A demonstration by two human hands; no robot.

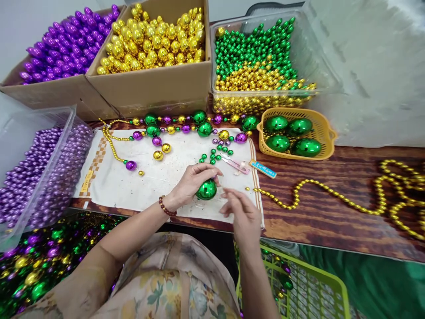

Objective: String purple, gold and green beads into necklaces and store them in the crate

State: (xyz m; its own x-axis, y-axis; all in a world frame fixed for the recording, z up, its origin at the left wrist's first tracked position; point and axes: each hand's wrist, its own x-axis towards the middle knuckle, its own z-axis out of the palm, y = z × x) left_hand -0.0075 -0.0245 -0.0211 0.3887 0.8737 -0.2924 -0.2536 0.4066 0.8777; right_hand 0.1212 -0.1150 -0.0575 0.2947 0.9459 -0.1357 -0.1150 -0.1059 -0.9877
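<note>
My left hand [195, 179], with a brown bead bracelet at its wrist, is closed on a large shiny green bead [206, 189] above the white towel [122, 186]. To the right of this bead is my right hand [244, 212], its fingers curled and its fingertips close together; anything thin between them is too small to make out. Just beyond my hands lie small green beads [213, 156] and pink-handled scissors [236, 165]. A strung garland [186, 128] of green, purple and gold beads runs along the towel's far side. Loose gold beads [158, 155] rest nearer its middle.
Boxes of purple beads [71, 44] and gold beads [156, 40] stand behind, beside a clear bin [275, 93]. A yellow basket [295, 155] holds large green beads. Left is a tub of lilac beads [36, 168]. A gold bead chain [318, 182] and blue-labelled strip [264, 169] lie right.
</note>
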